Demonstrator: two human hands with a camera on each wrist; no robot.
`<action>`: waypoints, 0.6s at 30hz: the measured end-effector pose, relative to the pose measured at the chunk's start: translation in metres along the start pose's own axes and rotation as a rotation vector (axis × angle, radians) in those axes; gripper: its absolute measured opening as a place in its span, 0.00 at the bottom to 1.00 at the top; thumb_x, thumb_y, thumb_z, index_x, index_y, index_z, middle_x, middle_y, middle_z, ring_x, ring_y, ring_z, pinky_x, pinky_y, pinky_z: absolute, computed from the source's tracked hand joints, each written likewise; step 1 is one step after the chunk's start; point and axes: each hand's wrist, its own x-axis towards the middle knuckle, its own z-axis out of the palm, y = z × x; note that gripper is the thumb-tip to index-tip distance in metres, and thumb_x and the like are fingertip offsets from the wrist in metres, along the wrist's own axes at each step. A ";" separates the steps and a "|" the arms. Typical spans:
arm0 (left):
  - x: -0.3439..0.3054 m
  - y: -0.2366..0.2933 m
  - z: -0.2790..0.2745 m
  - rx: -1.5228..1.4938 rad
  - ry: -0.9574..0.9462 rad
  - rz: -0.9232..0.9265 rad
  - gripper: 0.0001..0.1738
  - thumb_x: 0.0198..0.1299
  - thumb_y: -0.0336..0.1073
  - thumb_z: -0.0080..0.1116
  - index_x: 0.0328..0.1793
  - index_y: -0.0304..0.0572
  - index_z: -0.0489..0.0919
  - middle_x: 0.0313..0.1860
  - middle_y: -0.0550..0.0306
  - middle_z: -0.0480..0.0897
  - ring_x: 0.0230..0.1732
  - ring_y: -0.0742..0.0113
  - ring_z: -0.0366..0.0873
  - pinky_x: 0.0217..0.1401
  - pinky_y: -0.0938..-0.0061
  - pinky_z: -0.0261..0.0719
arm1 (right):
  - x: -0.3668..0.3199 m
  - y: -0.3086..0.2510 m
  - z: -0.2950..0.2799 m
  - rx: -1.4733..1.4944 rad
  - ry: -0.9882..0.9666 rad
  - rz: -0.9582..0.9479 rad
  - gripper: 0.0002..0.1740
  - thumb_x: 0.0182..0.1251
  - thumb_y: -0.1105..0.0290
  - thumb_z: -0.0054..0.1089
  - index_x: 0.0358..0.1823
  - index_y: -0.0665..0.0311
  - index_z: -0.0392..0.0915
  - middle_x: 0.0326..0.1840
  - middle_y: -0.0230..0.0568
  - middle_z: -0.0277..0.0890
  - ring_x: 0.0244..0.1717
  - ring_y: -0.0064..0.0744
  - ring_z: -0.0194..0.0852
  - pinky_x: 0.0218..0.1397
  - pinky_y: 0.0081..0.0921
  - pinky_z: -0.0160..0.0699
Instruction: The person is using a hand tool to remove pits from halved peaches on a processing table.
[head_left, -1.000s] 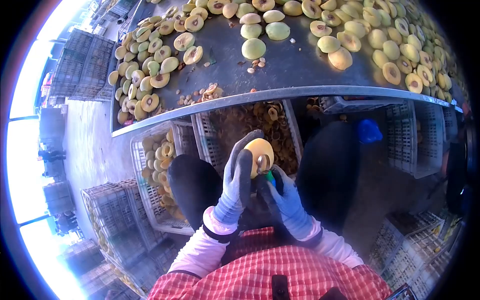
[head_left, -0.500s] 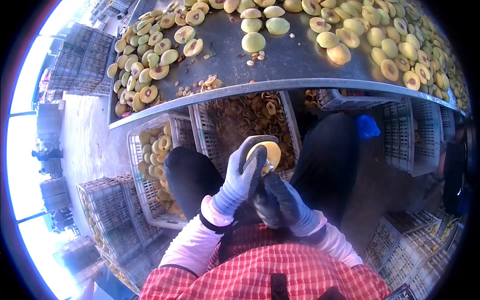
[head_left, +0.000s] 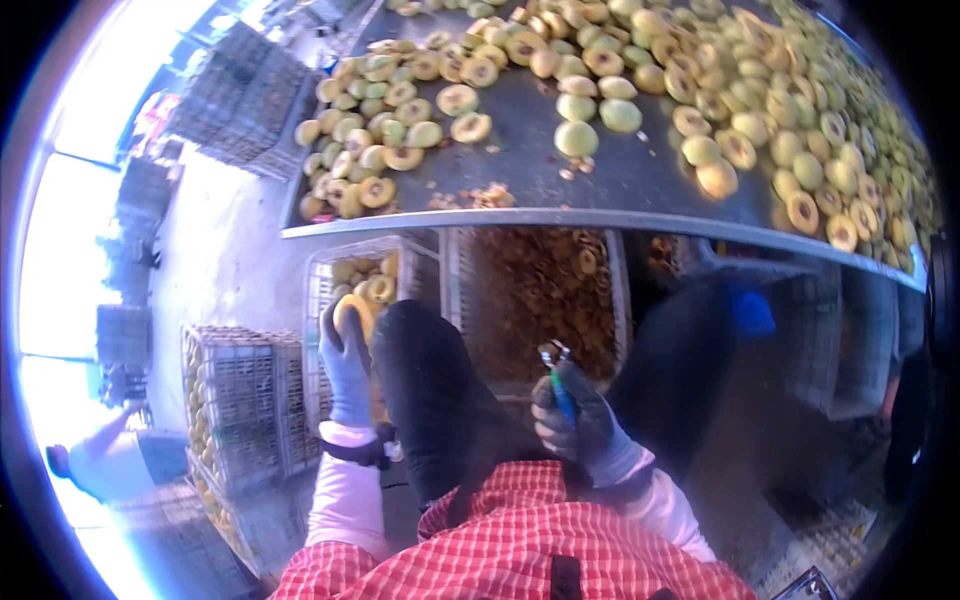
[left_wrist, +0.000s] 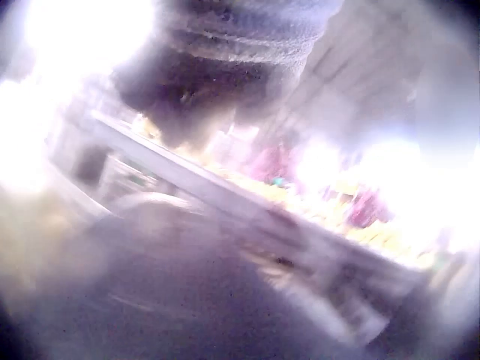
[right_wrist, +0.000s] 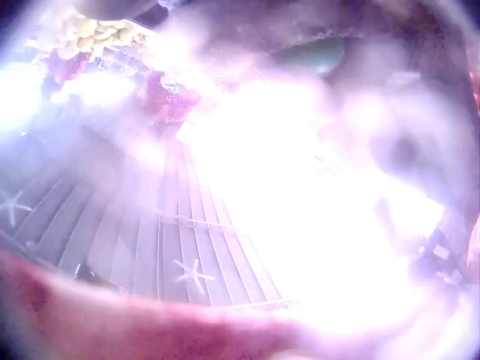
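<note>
My gloved left hand (head_left: 346, 365) grips a yellow peach half (head_left: 355, 312) in the head view, beside my left knee and over a light plastic crate (head_left: 312, 290) of cut halves. In front of my lap, my gloved right hand (head_left: 578, 418) has its fingers curled round a pitting tool (head_left: 563, 395). The tool has a rounded metal head pointing up and a green and blue handle. A glove (left_wrist: 217, 75) appears blurred in the left wrist view, where the peach half is hidden. Glare washes out most of the right wrist view, though the green handle (right_wrist: 315, 54) shows near its top.
A dark metal table (head_left: 520, 170) with a raised edge carries many peach halves (head_left: 800, 130) and some loose pits. Beneath it, between my knees, a crate (head_left: 619, 290) holds brown scraps. Stacked crates (head_left: 240, 400) stand at left. A blue bag (head_left: 752, 314) is beyond my right knee.
The hands have parted. My left hand has carried the peach half left to the crate of halves, while the right keeps the tool by my lap. The head view has shifted left.
</note>
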 end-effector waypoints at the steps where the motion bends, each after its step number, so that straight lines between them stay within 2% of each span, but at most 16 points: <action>1: 0.011 -0.037 -0.024 0.179 -0.034 -0.067 0.26 0.61 0.43 0.62 0.61 0.34 0.74 0.53 0.42 0.77 0.49 0.53 0.79 0.52 0.65 0.77 | -0.001 -0.002 0.001 -0.025 0.036 -0.018 0.27 0.75 0.44 0.40 0.38 0.61 0.75 0.18 0.32 0.67 0.10 0.23 0.60 0.10 0.18 0.60; 2: 0.022 -0.072 -0.045 0.610 -0.097 0.054 0.28 0.60 0.46 0.64 0.61 0.35 0.74 0.52 0.43 0.77 0.48 0.55 0.79 0.51 0.67 0.77 | -0.002 -0.004 0.005 -0.047 0.077 -0.042 0.26 0.75 0.44 0.41 0.38 0.61 0.75 0.18 0.32 0.67 0.10 0.23 0.61 0.10 0.18 0.61; 3: 0.036 -0.100 -0.060 0.503 -0.037 0.016 0.30 0.59 0.46 0.65 0.61 0.35 0.74 0.52 0.43 0.77 0.48 0.55 0.79 0.51 0.67 0.78 | -0.006 -0.007 0.014 -0.176 0.214 -0.108 0.25 0.75 0.46 0.43 0.40 0.63 0.75 0.18 0.31 0.67 0.11 0.22 0.61 0.11 0.19 0.63; 4: 0.042 -0.117 -0.069 0.394 0.015 -0.028 0.31 0.58 0.47 0.66 0.62 0.35 0.74 0.51 0.43 0.77 0.49 0.56 0.79 0.51 0.67 0.78 | -0.010 -0.013 0.024 -0.218 0.249 -0.137 0.24 0.75 0.48 0.46 0.42 0.65 0.75 0.19 0.30 0.69 0.11 0.21 0.62 0.12 0.19 0.64; 5: 0.045 -0.066 -0.069 0.389 0.049 -0.035 0.29 0.58 0.46 0.66 0.60 0.35 0.75 0.53 0.42 0.77 0.49 0.56 0.79 0.52 0.67 0.78 | -0.013 -0.021 0.039 -0.325 0.356 -0.187 0.23 0.75 0.49 0.47 0.44 0.66 0.74 0.20 0.30 0.69 0.11 0.21 0.63 0.12 0.18 0.64; 6: 0.058 -0.061 -0.071 0.277 0.059 -0.040 0.26 0.59 0.45 0.65 0.58 0.35 0.76 0.51 0.42 0.78 0.49 0.56 0.80 0.52 0.66 0.78 | -0.016 -0.033 0.055 -0.439 0.463 -0.237 0.23 0.74 0.51 0.48 0.46 0.67 0.74 0.21 0.30 0.70 0.12 0.21 0.63 0.12 0.18 0.65; 8: 0.097 -0.058 -0.059 0.083 -0.024 -0.037 0.24 0.60 0.44 0.64 0.56 0.34 0.77 0.49 0.44 0.80 0.48 0.56 0.80 0.52 0.67 0.78 | -0.023 -0.063 0.076 -0.726 0.570 -0.508 0.20 0.73 0.55 0.51 0.48 0.68 0.72 0.22 0.30 0.70 0.12 0.20 0.65 0.12 0.16 0.64; 9: 0.117 -0.040 -0.048 0.222 -0.037 0.076 0.24 0.60 0.43 0.64 0.55 0.34 0.77 0.48 0.44 0.80 0.48 0.55 0.81 0.52 0.67 0.78 | -0.029 -0.090 0.073 -0.702 0.576 -0.601 0.18 0.73 0.57 0.52 0.48 0.67 0.72 0.22 0.31 0.70 0.12 0.20 0.65 0.13 0.16 0.64; 10: 0.136 -0.016 -0.034 0.362 -0.056 0.190 0.23 0.60 0.43 0.64 0.55 0.34 0.78 0.47 0.45 0.81 0.48 0.55 0.81 0.51 0.68 0.78 | -0.033 -0.119 0.086 -0.848 0.623 -0.710 0.16 0.72 0.60 0.52 0.49 0.67 0.72 0.23 0.32 0.71 0.13 0.20 0.65 0.13 0.16 0.64; 11: 0.159 -0.003 -0.018 0.304 -0.089 0.252 0.22 0.59 0.43 0.65 0.54 0.35 0.78 0.47 0.44 0.81 0.48 0.54 0.81 0.51 0.67 0.78 | -0.036 -0.147 0.099 -0.994 0.689 -0.816 0.14 0.72 0.63 0.53 0.49 0.66 0.71 0.24 0.33 0.71 0.13 0.20 0.66 0.13 0.16 0.65; 12: 0.183 0.008 0.000 0.239 -0.126 0.317 0.22 0.58 0.43 0.66 0.53 0.36 0.79 0.46 0.44 0.81 0.47 0.53 0.81 0.51 0.67 0.78 | -0.040 -0.176 0.112 -1.251 0.865 -0.884 0.13 0.70 0.66 0.55 0.51 0.65 0.71 0.25 0.34 0.73 0.15 0.21 0.68 0.15 0.17 0.67; 13: 0.209 0.017 0.018 0.227 -0.146 0.383 0.19 0.59 0.39 0.65 0.54 0.35 0.79 0.46 0.46 0.81 0.46 0.59 0.81 0.51 0.70 0.77 | -0.053 -0.233 0.093 -1.280 1.017 -0.972 0.15 0.69 0.67 0.58 0.52 0.66 0.71 0.26 0.33 0.73 0.17 0.21 0.68 0.17 0.18 0.68; 14: 0.235 0.025 0.038 0.209 -0.173 0.452 0.17 0.60 0.34 0.64 0.54 0.35 0.79 0.46 0.49 0.82 0.45 0.64 0.80 0.50 0.72 0.77 | -0.075 -0.285 0.078 -1.583 1.102 -1.017 0.19 0.68 0.66 0.58 0.56 0.66 0.69 0.34 0.38 0.74 0.26 0.26 0.70 0.26 0.22 0.71; 15: 0.262 0.035 0.056 0.209 -0.221 0.501 0.17 0.60 0.35 0.65 0.53 0.35 0.79 0.46 0.48 0.81 0.45 0.62 0.81 0.49 0.72 0.77 | -0.093 -0.335 0.068 -1.906 1.252 -1.062 0.23 0.68 0.64 0.59 0.60 0.67 0.67 0.41 0.42 0.74 0.35 0.31 0.72 0.34 0.27 0.74; 16: 0.286 0.041 0.076 0.267 -0.235 0.473 0.19 0.60 0.39 0.65 0.54 0.37 0.79 0.46 0.46 0.81 0.47 0.56 0.81 0.51 0.68 0.77 | -0.110 -0.384 0.058 -2.177 1.431 -1.125 0.27 0.67 0.63 0.59 0.64 0.68 0.66 0.48 0.46 0.75 0.44 0.35 0.74 0.43 0.31 0.77; 18: 0.335 0.050 0.111 0.424 -0.216 0.565 0.22 0.60 0.46 0.64 0.54 0.41 0.79 0.47 0.45 0.81 0.50 0.50 0.79 0.53 0.62 0.77 | -0.126 -0.435 0.062 -2.375 1.691 -1.086 0.26 0.68 0.60 0.56 0.63 0.66 0.67 0.51 0.54 0.75 0.48 0.48 0.75 0.52 0.40 0.74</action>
